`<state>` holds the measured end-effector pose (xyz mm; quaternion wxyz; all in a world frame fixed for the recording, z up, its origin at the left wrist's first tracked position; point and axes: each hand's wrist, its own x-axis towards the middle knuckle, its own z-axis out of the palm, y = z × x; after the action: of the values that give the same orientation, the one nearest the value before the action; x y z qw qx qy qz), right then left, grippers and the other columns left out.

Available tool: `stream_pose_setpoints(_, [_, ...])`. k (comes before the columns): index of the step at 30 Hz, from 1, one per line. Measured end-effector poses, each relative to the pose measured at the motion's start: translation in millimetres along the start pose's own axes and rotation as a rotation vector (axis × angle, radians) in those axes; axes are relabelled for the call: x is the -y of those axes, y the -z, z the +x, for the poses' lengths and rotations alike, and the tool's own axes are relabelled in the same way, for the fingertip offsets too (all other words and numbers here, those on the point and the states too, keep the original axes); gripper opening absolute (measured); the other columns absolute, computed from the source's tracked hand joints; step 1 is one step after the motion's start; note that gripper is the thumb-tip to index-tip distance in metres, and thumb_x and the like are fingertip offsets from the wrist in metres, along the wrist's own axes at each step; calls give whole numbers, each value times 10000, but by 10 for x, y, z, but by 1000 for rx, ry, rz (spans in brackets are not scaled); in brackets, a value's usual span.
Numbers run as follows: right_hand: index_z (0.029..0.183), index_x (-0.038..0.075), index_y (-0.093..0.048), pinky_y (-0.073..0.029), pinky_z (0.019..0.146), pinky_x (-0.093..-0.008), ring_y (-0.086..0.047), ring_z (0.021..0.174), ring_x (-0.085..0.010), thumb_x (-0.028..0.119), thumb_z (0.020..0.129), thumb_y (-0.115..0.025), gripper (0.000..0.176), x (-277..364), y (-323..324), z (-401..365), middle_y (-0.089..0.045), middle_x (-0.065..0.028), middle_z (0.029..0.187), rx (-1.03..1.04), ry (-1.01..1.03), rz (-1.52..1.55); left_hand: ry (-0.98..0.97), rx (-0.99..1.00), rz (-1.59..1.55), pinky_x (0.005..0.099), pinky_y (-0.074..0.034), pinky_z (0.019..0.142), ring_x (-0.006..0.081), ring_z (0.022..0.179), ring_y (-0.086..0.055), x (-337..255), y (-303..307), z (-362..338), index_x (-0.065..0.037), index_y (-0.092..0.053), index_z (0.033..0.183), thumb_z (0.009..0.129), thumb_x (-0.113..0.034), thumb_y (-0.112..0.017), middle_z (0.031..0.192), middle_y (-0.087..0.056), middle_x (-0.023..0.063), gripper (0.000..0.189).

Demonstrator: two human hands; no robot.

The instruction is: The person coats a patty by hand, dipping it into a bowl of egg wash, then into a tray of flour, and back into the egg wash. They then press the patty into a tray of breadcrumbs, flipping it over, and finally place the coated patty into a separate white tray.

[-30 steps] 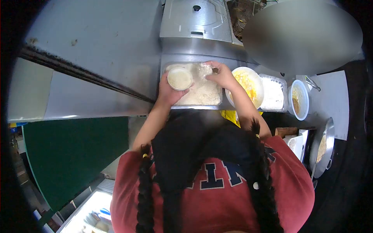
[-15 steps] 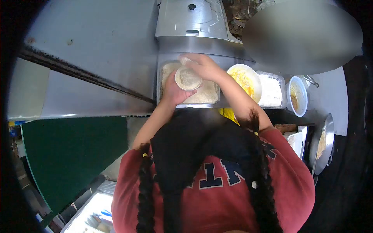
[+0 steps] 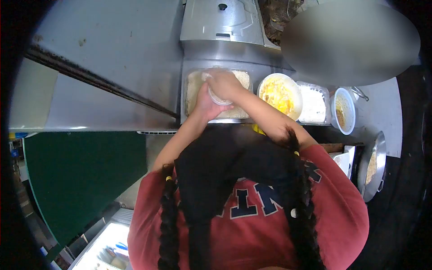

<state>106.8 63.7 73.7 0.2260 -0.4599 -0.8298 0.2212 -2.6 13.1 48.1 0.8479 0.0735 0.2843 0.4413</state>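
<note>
My left hand (image 3: 208,107) is wrapped round a small round white bowl (image 3: 221,101), held over a metal tray (image 3: 183,101) of pale crumbs (image 3: 243,80). My right hand (image 3: 225,84) lies across the top of the bowl and covers most of its opening. Its fingers are pale with crumbs and partly blurred, so whether they grip anything does not show. What the bowl contains is mostly hidden.
Right of the tray stands a white bowl (image 3: 294,110) of yellow egg-like mixture. Beyond it are a clear container (image 3: 313,104) of white powder and a white tub (image 3: 334,114) with brownish contents. A metal-lidded unit (image 3: 220,24) stands behind; a metal wall (image 3: 112,58) rises left.
My right hand has moved down and over the small bowl, whose crumb-filled inside showed before. My left hand still holds the bowl, now tilted differently and slightly to the right.
</note>
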Motion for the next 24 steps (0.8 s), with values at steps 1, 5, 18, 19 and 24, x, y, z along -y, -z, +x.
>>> stream_pose_setpoints(1, [1198, 22, -655, -436, 1012, -461, -580, 1159, -390, 371, 990, -398, 480, -68, -60, 7, -632, -216, 1235, 69, -57, -9, 36, 48, 18, 514, -520, 791, 307, 1131, -602, 5, 113, 47, -159, -498, 1349, 992, -584, -250, 1296, -591, 111, 608])
stream_pose_setpoints(5, [1214, 17, -644, -418, 1028, -464, -550, 1208, -382, 400, 1002, -368, 518, -124, 131, 237, -597, -227, 1290, 291, -237, 168, 71, 135, 88, 499, -536, 698, 326, 1002, -657, -29, 205, 63, -152, -541, 1296, 984, -578, -280, 1193, -649, 107, 589])
stream_pose_setpoints(18, [1143, 45, -676, -480, 937, -465, -625, 1046, -390, 293, 920, -536, 362, -519, -69, 52, -642, -252, 1117, -175, -357, 394, -20, 2, 18, 450, -515, 681, 432, 1055, -637, -157, 402, -19, -113, -531, 1338, 980, -529, -268, 1270, -605, 201, 609])
stream_pose_setpoints(19, [1143, 45, -676, -480, 937, -465, -625, 1046, -390, 293, 920, -536, 362, -574, -16, -25, -642, -252, 1117, -175, -347, 397, -37, 100, -54, 450, -517, 693, 461, 1077, -620, -190, 545, -5, -121, -502, 1379, 978, -509, -267, 1299, -580, 239, 605])
stream_pose_setpoints(24, [1152, 71, -675, -508, 906, -447, -633, 1034, -379, 146, 729, -738, 434, -723, -291, -558, -642, -250, 1106, 36, 28, -192, -112, 165, -52, 482, -530, 792, 501, 1188, -551, -227, 519, -122, -159, -404, 1484, 966, -455, -268, 1399, -478, 321, 612])
